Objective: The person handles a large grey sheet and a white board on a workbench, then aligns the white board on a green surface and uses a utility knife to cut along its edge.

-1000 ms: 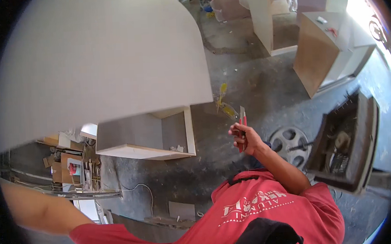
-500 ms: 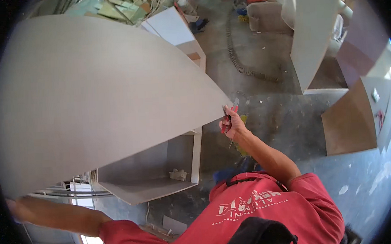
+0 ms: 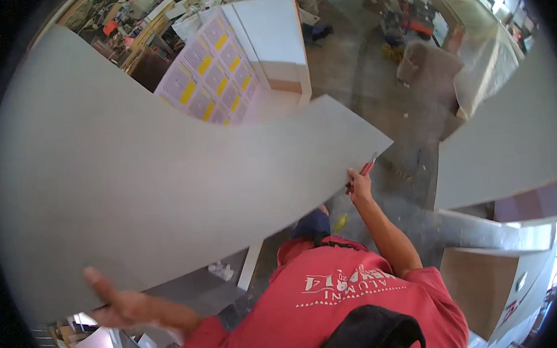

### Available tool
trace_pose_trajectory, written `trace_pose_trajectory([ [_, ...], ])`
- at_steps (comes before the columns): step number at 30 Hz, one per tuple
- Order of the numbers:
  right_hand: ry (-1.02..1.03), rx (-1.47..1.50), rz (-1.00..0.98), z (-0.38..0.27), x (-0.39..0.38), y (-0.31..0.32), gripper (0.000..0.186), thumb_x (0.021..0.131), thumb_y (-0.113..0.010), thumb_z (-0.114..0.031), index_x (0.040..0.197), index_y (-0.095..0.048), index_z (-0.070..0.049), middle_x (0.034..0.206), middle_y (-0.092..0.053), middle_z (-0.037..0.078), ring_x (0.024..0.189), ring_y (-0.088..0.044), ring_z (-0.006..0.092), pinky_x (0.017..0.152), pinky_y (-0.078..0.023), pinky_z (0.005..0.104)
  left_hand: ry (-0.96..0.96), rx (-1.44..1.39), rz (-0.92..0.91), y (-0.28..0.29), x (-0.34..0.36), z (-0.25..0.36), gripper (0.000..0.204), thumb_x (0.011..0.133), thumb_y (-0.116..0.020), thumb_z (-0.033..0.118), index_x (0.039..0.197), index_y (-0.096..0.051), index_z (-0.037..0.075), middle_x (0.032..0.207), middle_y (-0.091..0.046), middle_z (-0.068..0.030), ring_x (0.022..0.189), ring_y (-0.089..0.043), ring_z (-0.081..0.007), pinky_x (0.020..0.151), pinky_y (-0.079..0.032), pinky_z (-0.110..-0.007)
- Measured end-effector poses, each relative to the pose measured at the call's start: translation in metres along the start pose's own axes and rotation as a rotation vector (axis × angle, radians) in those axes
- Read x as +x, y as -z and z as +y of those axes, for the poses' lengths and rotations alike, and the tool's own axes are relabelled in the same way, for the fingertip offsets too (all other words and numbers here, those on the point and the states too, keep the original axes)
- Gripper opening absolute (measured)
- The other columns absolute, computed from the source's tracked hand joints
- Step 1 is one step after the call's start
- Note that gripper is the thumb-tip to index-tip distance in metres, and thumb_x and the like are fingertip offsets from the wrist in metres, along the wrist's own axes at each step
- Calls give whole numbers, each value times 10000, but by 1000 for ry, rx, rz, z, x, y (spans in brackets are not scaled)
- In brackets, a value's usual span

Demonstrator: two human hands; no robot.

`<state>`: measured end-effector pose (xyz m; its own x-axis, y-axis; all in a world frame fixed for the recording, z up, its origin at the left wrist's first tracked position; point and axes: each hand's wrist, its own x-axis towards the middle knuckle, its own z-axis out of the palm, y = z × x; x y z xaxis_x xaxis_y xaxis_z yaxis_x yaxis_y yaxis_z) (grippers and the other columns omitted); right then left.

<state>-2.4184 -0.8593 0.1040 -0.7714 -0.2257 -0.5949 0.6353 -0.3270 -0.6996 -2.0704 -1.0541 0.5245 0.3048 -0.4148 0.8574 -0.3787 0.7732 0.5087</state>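
Observation:
A large pale grey board [image 3: 184, 172] spans the left and middle of the head view, its narrow corner pointing right. My left hand [image 3: 123, 307] is on its near edge at the lower left, thumb over the top face. The fingers there go beneath the board and are hidden; the hand is slightly blurred. Near the right corner, my right hand [image 3: 360, 187] closes on the same edge, thumb on top. That hand also holds a red utility knife [image 3: 367, 168], whose metal blade points away from me.
Beyond the board stands an open white cabinet [image 3: 263, 33] beside a panel with yellow labels [image 3: 213, 76]. More pale panels [image 3: 501, 156] and a brown-sided box [image 3: 479, 283] stand at right. Part of a cabinet frame [image 3: 250, 263] shows below the board. Clutter fills the far left.
The board has swung and tilted, its right corner now farther right, uncovering the labelled panel behind it. My left hand has come further into view. The whole view has turned.

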Motion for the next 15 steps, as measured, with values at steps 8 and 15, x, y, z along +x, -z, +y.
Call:
trace_pose_trajectory([
  [8, 224, -321, 45, -31, 218, -50, 266, 882, -676, 7, 1144, -629, -10, 956, -680, 70, 834, -667, 197, 738, -545, 352, 367, -39, -254, -217, -80, -75, 287, 990, -638, 114, 1163, -575, -105, 1104, -657, -176, 931, -637, -215, 813, -532, -337],
  [15, 155, -482, -74, -47, 357, -154, 178, 879, -700, -47, 1041, -633, -19, 838, -650, 38, 672, -601, 142, 593, -489, 330, 684, 95, -322, -307, -113, -99, 620, 890, -635, 15, 1458, -402, -72, 1391, -530, -225, 1246, -539, -313, 1068, -430, -423],
])
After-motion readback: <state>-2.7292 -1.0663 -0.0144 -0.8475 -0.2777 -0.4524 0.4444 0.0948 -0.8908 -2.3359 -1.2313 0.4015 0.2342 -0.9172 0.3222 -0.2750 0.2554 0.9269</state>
